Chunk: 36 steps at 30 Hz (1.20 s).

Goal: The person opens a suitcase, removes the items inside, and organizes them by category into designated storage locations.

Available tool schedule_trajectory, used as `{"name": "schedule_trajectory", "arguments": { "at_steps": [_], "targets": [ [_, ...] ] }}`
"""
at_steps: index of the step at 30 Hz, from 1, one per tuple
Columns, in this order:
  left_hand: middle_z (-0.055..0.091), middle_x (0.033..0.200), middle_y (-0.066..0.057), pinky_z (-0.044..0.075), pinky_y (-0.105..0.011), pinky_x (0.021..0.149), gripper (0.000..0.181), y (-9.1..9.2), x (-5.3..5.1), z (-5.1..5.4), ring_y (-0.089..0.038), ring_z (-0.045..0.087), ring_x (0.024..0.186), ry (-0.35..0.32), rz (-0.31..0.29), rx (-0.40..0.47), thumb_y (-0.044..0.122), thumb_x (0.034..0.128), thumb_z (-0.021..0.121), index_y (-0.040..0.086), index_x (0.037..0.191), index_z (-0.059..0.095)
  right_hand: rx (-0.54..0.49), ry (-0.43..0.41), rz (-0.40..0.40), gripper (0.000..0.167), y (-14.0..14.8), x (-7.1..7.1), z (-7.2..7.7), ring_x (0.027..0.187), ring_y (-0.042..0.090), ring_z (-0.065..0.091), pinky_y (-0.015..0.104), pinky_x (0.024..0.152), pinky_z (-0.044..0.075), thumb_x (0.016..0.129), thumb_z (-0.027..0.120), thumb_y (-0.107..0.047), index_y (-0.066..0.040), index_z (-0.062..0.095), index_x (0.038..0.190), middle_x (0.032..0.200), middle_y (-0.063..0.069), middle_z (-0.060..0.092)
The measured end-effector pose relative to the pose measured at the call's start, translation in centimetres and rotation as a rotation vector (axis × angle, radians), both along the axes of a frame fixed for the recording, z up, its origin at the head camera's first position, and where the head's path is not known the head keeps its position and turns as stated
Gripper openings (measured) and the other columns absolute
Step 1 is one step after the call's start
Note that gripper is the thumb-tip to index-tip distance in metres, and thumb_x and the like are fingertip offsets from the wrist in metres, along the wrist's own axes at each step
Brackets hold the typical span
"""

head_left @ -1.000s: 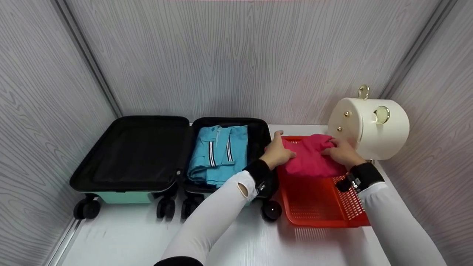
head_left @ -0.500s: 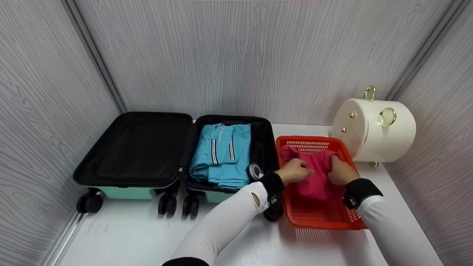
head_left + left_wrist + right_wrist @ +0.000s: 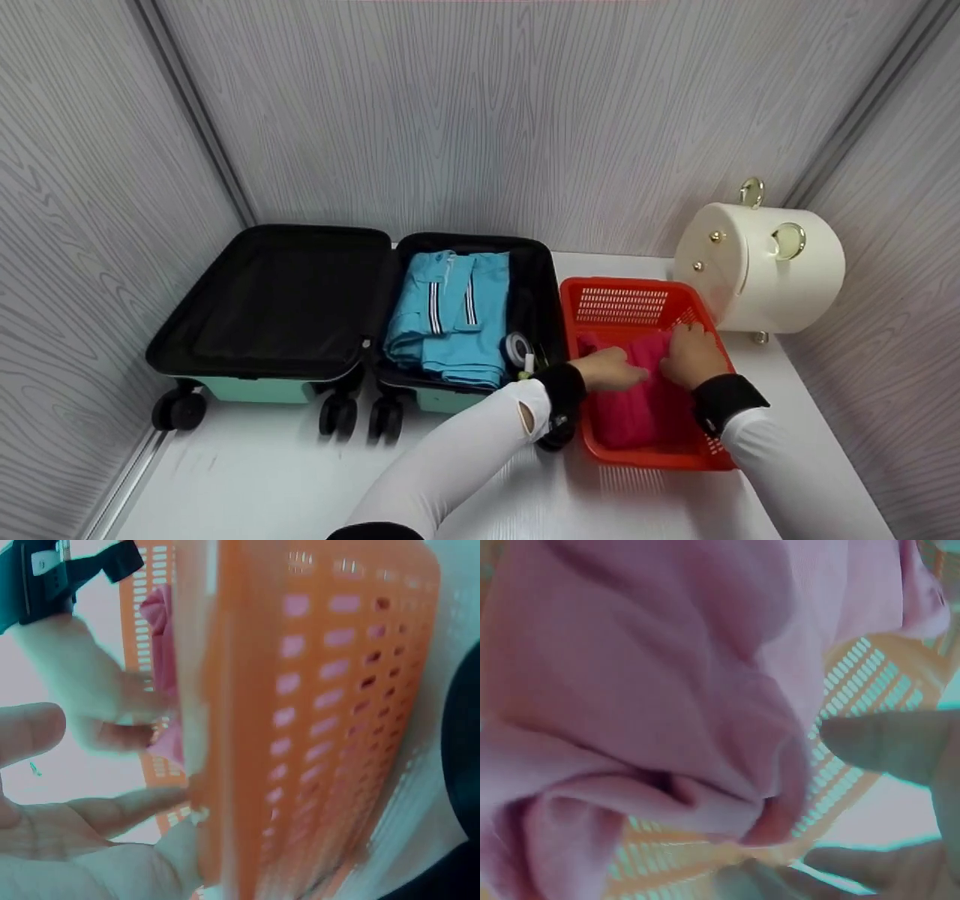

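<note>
Pink-red cloth (image 3: 630, 416) lies bunched inside the red plastic basket (image 3: 615, 283); what garment it is cannot be told. My left hand (image 3: 609, 369) is over the basket's left side. In the left wrist view its thumb and fingers (image 3: 112, 811) are spread apart, with the fingertips behind the basket's rim. My right hand (image 3: 694, 358) is inside the basket's right side, close to the cloth. From the right wrist, the thumb (image 3: 885, 739) and fingers are seen apart, beside the cloth and with nothing between them.
An open suitcase (image 3: 285, 300) with a black lining and mint shell stands left of the basket. Folded blue clothing (image 3: 450, 315) and a round white-and-dark item (image 3: 517, 349) lie in its right half. A cream cylindrical box (image 3: 780, 262) sits behind the basket, by the right wall.
The pink-red cloth has gone from being held above the basket down onto its bottom. Both hands have moved down with it and come off the cloth.
</note>
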<state>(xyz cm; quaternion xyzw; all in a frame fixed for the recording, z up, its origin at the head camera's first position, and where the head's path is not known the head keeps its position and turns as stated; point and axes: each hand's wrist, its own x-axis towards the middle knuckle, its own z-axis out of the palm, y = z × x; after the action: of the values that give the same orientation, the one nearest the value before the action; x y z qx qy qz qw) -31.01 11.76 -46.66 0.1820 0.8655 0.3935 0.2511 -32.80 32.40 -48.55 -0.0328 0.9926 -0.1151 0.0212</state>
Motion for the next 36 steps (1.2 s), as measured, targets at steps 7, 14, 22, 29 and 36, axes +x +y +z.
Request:
{"name": "schedule_trajectory", "arguments": {
  "at_steps": [7, 14, 22, 29, 36],
  "targets": [
    [0.036, 0.056, 0.009, 0.034, -0.025, 0.056, 0.055, -0.2, -1.0, -1.3, -0.008, 0.035, 0.053, 0.051, -0.018, 0.083, 0.028, 0.1131, 0.047, 0.021, 0.059, 0.041, -0.008, -0.097, 0.07, 0.034, -1.0, -0.4, -0.9, 0.096, 0.048, 0.067, 0.064, 0.089, 0.055, 0.096, 0.07, -0.02, 0.01, 0.063, 0.11, 0.105, 0.032, 0.068],
    [0.055, 0.065, 0.003, 0.042, -0.021, 0.056, 0.038, -4.8, -1.3, 1.7, -0.006, 0.048, 0.056, 0.083, 0.162, 0.272, 0.019, 0.1119, 0.051, 0.009, 0.087, 0.077, -0.026, -0.339, 0.141, 0.037, 0.4, -1.4, -1.5, 0.098, 0.038, 0.067, 0.057, 0.092, 0.055, 0.1, 0.072, -0.029, 0.006, 0.063, 0.106, 0.104, 0.025, 0.07],
    [0.071, 0.116, -0.018, 0.046, -0.024, 0.067, 0.037, -12.7, -4.3, 2.6, -0.011, 0.053, 0.073, 0.145, 0.368, 0.326, 0.006, 0.1069, 0.04, -0.004, 0.127, 0.07, -0.174, -0.028, 0.147, 0.031, -3.3, -1.6, 1.8, 0.09, 0.036, 0.07, 0.055, 0.084, 0.057, 0.103, 0.067, -0.019, 0.009, 0.069, 0.118, 0.105, 0.025, 0.075],
    [0.049, 0.081, 0.001, 0.037, -0.027, 0.059, 0.032, -18.8, -8.8, 1.0, -0.01, 0.036, 0.058, 0.09, 0.424, 0.267, 0.01, 0.1056, 0.04, 0.005, 0.108, 0.072, -0.649, 0.155, 0.171, 0.024, -11.2, -1.5, 5.6, 0.081, 0.018, 0.068, 0.028, 0.073, 0.057, 0.104, 0.069, -0.008, 0.007, 0.071, 0.122, 0.096, 0.017, 0.075],
    [0.072, 0.113, -0.021, 0.056, -0.038, 0.087, 0.039, -24.0, -14.9, -3.8, -0.031, 0.064, 0.095, 0.193, 0.48, 0.039, 0.014, 0.0935, 0.046, -0.007, 0.113, 0.072, -1.064, -0.09, 0.096, 0.043, -18.4, -2.6, 5.1, 0.092, 0.017, 0.073, 0.027, 0.082, 0.064, 0.106, 0.066, -0.007, 0.011, 0.056, 0.143, 0.111, 0.015, 0.072]
  ]
}}
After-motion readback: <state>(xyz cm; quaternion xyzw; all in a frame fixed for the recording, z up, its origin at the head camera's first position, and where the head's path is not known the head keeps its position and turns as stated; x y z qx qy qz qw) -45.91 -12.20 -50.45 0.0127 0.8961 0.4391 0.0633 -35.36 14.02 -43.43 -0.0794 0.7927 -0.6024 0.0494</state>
